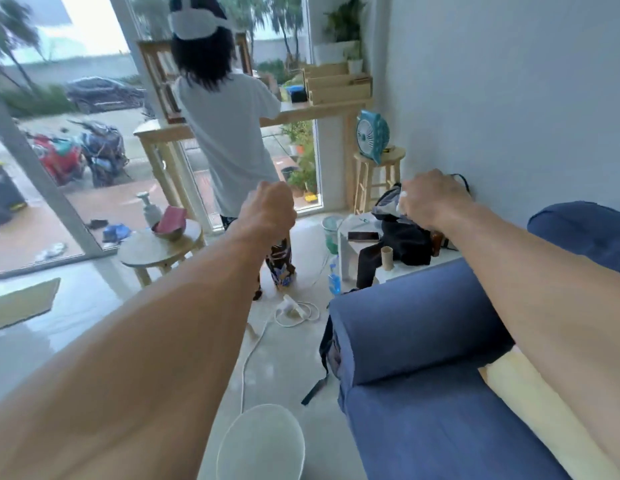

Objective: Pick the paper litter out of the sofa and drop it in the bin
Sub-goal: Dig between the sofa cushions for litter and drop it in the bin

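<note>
**Paper litter [404, 196]: a small white scrap, held out past the sofa**

Nearest, the round translucent bin [260, 441] stands on the floor just left of the blue fabric sofa [423, 341]. Beyond the sofa's armrest, the right hand [431, 199] pinches the scrap at its fingertips. The left hand [270, 206], well apart, is balled with nothing showing in it. The scrap looks crumpled but is blurred. It is probably light and soft, so a fingertip pinch anywhere should hold it.

The sofa [423, 327] is denim blue, its cushion [530, 403] pale yellow. The paper scrap [404, 195] in my right fingers [410, 207] is white. The fan [371, 136] is turquoise; the shirt [229, 133] ahead is white, the trousers [282, 268] dark and patterned.
</note>
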